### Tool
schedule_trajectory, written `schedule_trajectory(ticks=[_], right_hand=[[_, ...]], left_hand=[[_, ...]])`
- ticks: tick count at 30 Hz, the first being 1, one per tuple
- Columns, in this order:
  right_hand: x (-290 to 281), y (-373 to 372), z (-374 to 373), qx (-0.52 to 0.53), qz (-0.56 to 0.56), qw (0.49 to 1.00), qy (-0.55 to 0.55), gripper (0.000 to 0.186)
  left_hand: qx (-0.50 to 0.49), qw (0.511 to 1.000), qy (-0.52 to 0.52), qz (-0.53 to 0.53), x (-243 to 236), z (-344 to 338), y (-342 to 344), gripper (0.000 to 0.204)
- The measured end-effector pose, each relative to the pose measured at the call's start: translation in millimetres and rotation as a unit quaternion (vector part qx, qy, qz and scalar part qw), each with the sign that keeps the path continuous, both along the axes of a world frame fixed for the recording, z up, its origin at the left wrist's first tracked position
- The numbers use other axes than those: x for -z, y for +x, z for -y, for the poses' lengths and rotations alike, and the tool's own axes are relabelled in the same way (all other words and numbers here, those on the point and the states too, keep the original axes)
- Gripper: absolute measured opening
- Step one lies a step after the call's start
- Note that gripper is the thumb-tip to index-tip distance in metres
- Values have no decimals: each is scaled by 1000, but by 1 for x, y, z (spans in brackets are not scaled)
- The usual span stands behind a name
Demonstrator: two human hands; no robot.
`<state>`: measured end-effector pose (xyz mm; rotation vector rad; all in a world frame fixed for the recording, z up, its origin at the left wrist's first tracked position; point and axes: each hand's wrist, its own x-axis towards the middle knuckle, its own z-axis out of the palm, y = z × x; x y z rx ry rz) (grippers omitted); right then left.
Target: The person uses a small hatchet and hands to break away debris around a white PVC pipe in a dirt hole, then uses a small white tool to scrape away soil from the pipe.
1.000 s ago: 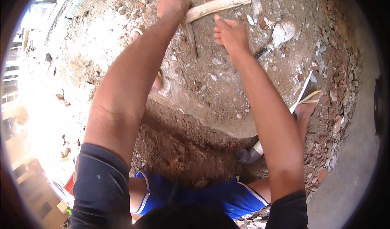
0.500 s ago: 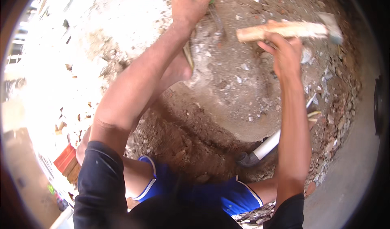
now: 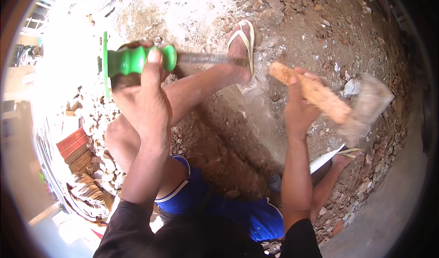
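Observation:
My left hand [image 3: 148, 91] is wrapped round the green ribbed grip of a chisel [image 3: 123, 60] with a round hand guard. Its grey metal shaft points right, toward my sandalled left foot [image 3: 238, 50], and its tip is blurred. My right hand [image 3: 302, 102] grips the wooden handle of a hammer [image 3: 315, 93]. The hammer's grey, blocky head, smeared by motion, hangs at the right end of the handle, above the rubble. Both tools are held up off the ground, apart from each other.
A narrow trench [image 3: 215, 153] runs through the dirt below my hands. A white pipe [image 3: 325, 158] with a dark fitting lies by my right leg. Red bricks or tiles [image 3: 72, 141] and rubble lie at left; a grey wall [image 3: 388, 212] borders the right.
My left hand has come back from the far edge to the left, bringing the chisel fully into view. The right hand and hammer have moved nearer, the head tilting down. My left foot shows more.

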<state>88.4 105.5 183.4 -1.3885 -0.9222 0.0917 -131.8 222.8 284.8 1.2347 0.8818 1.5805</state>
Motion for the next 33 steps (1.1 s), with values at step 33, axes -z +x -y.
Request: schedule_trajectory(ticks=[33], right_hand=[[-10, -4, 229, 66, -318, 938, -118, 32]], left_hand=[[391, 867, -169, -259, 165, 124, 7, 31]])
